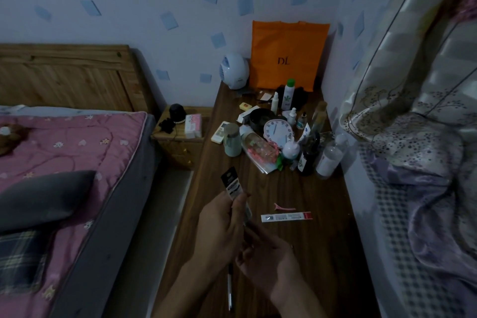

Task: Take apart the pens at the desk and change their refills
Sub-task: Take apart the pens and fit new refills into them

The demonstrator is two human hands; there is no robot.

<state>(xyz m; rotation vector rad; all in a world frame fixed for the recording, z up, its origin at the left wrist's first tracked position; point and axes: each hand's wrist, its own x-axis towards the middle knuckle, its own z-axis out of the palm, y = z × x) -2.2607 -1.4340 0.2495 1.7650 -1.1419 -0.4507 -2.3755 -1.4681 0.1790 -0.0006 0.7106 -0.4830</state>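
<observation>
My left hand [219, 224] holds a narrow black-and-white refill packet [232, 186] upright above the dark wooden desk [322, 253]. My right hand [265, 255] is just below it, fingers curled at the packet's lower end; what they pinch is hidden in the dim light. A second refill packet [286, 217], white with a red end, lies flat on the desk to the right of my hands. A pen [229, 289] lies on the desk under my forearms, pointing toward me.
A pink hair clip [284, 207] lies beside the flat packet. Bottles, a white clock [277, 131] and jars crowd the desk's far half, with an orange bag [286, 54] against the wall. A bed [64, 175] stands left, bedding right.
</observation>
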